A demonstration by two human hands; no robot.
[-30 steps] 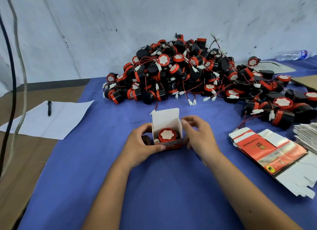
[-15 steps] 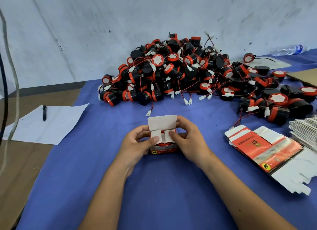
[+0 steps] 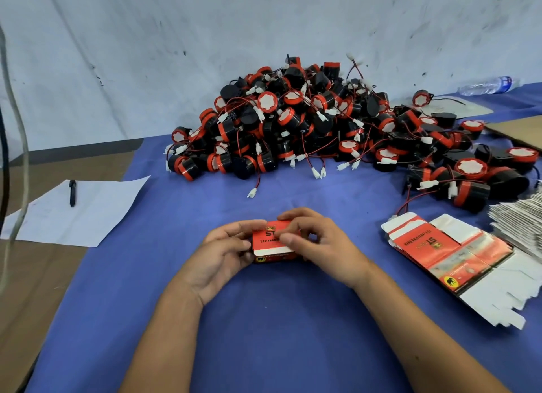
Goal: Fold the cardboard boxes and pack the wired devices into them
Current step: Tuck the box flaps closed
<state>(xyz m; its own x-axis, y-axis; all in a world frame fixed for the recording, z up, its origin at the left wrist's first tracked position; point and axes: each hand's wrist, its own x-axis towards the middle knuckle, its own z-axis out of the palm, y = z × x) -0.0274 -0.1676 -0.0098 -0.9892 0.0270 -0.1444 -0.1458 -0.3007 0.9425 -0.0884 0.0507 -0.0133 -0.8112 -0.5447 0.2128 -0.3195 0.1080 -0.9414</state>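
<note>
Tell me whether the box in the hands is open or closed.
Nearly closed: the box has its red lid folded down over the top, with the white tuck flap still showing along the front edge under the right hand.

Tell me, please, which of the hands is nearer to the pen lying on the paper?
Left. The left hand grips the small box's left side, toward the pen far off at the left; the right hand holds the box's other side, farther away.
</note>
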